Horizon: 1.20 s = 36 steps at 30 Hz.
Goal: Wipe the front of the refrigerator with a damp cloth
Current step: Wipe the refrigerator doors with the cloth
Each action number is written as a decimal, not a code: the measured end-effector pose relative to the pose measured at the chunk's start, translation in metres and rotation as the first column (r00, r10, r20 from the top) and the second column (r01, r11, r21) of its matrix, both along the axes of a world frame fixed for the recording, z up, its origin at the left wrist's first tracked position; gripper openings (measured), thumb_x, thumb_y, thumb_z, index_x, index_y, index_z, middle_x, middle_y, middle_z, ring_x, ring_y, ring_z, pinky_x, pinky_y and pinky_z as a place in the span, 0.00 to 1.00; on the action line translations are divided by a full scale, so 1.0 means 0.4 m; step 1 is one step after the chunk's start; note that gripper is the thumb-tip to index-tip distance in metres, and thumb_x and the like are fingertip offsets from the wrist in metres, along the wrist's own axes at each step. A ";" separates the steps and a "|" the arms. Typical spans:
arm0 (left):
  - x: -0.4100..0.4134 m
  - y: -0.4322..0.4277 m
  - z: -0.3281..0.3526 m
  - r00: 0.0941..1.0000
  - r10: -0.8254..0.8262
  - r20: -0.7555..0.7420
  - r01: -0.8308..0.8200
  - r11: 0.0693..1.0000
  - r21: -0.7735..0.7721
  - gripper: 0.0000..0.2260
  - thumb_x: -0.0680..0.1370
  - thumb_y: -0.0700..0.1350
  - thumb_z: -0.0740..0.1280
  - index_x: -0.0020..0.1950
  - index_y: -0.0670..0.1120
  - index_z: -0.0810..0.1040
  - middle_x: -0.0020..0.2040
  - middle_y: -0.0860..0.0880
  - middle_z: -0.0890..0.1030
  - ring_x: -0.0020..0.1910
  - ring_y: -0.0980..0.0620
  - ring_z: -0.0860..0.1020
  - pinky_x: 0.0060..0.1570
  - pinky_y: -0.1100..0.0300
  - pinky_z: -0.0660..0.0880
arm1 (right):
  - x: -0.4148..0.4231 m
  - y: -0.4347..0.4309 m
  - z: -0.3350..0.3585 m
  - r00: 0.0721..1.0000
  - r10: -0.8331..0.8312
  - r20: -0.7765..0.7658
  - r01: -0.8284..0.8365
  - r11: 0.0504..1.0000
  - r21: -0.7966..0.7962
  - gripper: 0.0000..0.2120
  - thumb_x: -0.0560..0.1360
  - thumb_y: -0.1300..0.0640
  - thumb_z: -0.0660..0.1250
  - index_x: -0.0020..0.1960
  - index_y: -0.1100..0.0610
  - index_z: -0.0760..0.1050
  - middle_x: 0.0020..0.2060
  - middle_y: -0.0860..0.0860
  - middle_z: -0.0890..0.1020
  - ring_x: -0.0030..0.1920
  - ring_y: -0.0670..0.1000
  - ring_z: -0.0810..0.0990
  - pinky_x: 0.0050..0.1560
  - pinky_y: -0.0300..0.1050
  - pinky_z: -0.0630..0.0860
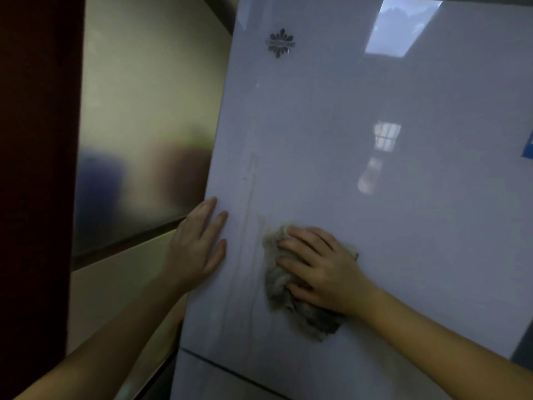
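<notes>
The shot is pretty dim and soft, so a lot of detail is lost — the dark logo (280, 42) near the top of the fridge door (375, 226) has lettering across it that I can't read, and a blue sticker (528, 150) is chopped off by the right edge. Both forearms run out of the bottom of the picture, and the door itself is cut off at top and right. The glossy front throws back blurry window reflections (402, 27), and the frosted panel (144, 125) to the left only shows smeary dark shapes behind it. Now the hands: the left hand (196, 249) lies flat and relaxed on the door's left edge, fingers straight and a little spread, gripping nothing. The right hand (320, 269) presses down on the cloth (277, 278), fingers slightly curled and spread over it, pinning it against the door in the lower middle of the panel, just above the dark seam (230, 370) between the upper and lower doors. Most of the cloth sits under the palm, with grey-brown fuzzy bits sticking out to the left and below. Faint vertical streaks (249, 226) run down between the two hands — possibly wet marks, hard to say.
</notes>
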State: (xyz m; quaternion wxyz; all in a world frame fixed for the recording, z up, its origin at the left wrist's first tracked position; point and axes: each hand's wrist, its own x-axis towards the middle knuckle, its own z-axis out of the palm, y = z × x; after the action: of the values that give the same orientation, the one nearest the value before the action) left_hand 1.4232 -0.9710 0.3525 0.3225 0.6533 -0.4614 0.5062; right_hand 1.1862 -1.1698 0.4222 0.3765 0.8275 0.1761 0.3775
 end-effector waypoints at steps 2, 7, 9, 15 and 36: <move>-0.001 -0.002 -0.001 1.000 0.003 -0.006 -0.003 1.000 0.007 0.25 0.81 0.52 0.62 0.74 0.39 0.71 0.77 0.35 0.67 0.75 0.37 0.67 0.72 0.46 0.67 | 0.012 0.007 0.046 0.996 0.005 0.086 -0.007 1.000 0.030 0.17 0.76 0.45 0.71 0.58 0.54 0.84 0.65 0.56 0.82 0.70 0.60 0.75 0.68 0.56 0.71; -0.007 -0.007 -0.006 0.997 -0.029 -0.067 0.029 1.000 0.006 0.26 0.81 0.52 0.61 0.75 0.39 0.70 0.78 0.36 0.65 0.76 0.37 0.66 0.74 0.46 0.66 | 0.068 0.047 0.239 0.942 -0.027 0.336 -0.035 0.984 0.176 0.19 0.75 0.44 0.72 0.60 0.55 0.83 0.65 0.57 0.81 0.71 0.61 0.72 0.67 0.57 0.70; -0.007 -0.008 -0.007 0.997 -0.040 -0.069 0.041 0.999 0.005 0.26 0.81 0.52 0.61 0.75 0.40 0.70 0.78 0.36 0.65 0.77 0.38 0.66 0.74 0.47 0.65 | 0.098 0.068 0.289 0.918 -0.057 0.393 -0.038 0.973 0.229 0.19 0.75 0.44 0.72 0.60 0.55 0.83 0.66 0.56 0.80 0.72 0.60 0.70 0.68 0.57 0.68; 0.004 -0.001 -0.008 0.997 -0.072 -0.034 0.073 0.997 0.020 0.26 0.81 0.52 0.62 0.76 0.40 0.69 0.78 0.36 0.65 0.77 0.39 0.65 0.76 0.49 0.63 | 0.167 0.097 0.131 0.996 -0.049 0.075 0.048 0.999 0.018 0.23 0.74 0.42 0.69 0.63 0.55 0.81 0.69 0.58 0.79 0.72 0.62 0.71 0.71 0.58 0.67; 0.008 0.028 -0.005 0.991 -0.112 -0.074 0.119 0.988 0.102 0.27 0.82 0.54 0.59 0.78 0.42 0.67 0.80 0.39 0.62 0.79 0.42 0.61 0.75 0.50 0.64 | 0.105 0.071 0.142 0.994 -0.031 0.100 0.031 0.999 -0.007 0.19 0.76 0.45 0.70 0.62 0.55 0.83 0.68 0.57 0.80 0.73 0.61 0.74 0.72 0.58 0.70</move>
State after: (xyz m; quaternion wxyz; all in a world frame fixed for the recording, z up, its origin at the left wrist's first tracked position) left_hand 1.4266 -0.9599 0.3506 0.3317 0.6585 -0.5136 0.4388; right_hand 1.2283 -1.1413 0.4791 0.3944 0.8084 0.1458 0.4119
